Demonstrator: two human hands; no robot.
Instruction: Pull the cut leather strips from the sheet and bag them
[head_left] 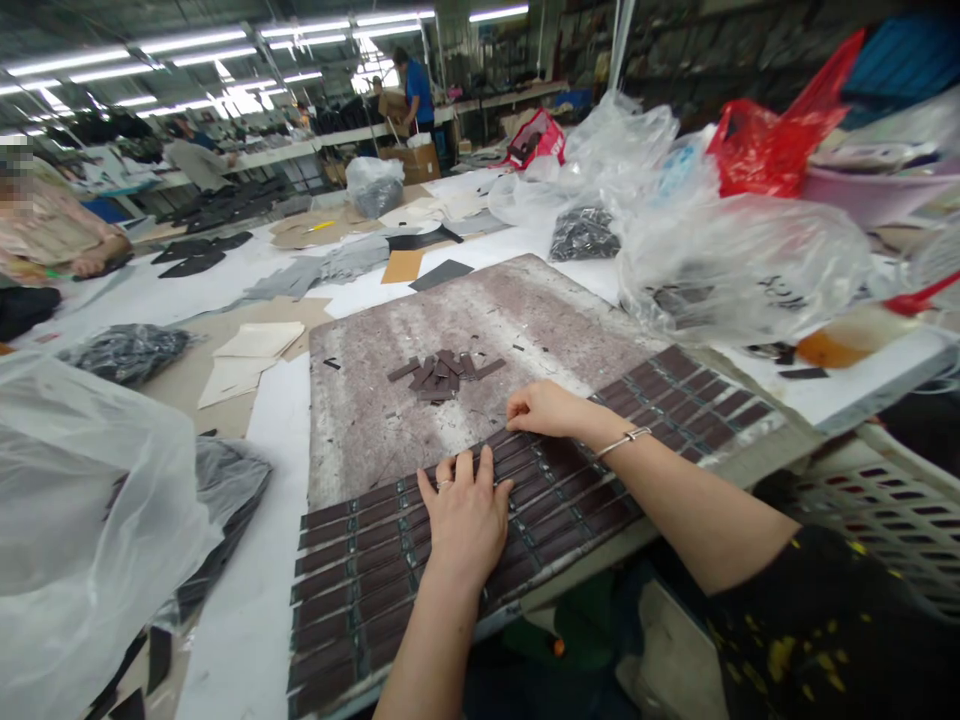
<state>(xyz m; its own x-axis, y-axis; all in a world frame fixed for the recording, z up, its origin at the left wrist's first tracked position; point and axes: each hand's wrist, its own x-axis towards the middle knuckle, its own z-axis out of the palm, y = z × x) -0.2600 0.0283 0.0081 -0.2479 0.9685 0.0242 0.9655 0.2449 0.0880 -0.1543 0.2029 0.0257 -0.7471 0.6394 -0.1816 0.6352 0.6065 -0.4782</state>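
Rows of dark brown strips (382, 565) lie side by side along the near edge of a worn, mottled board (352, 400). My left hand (469, 510) rests flat on these rows, fingers spread, with a ring on one finger. Just right of it, my right hand (547, 408) is closed in a pinch at the far edge of the rows. Whatever its fingertips hold is hidden. Farther back on the board sits a small heap of short dark brown pieces (442, 375), with loose scraps around it.
Clear plastic bags (735, 270) and a red bag (780, 130) crowd the right side. Another clear bag (97, 520) stands at the left. Beige sheets (251, 355) lie beside the board. A white plastic basket (885, 500) is below the table at right. A co-worker (60, 225) sits far left.
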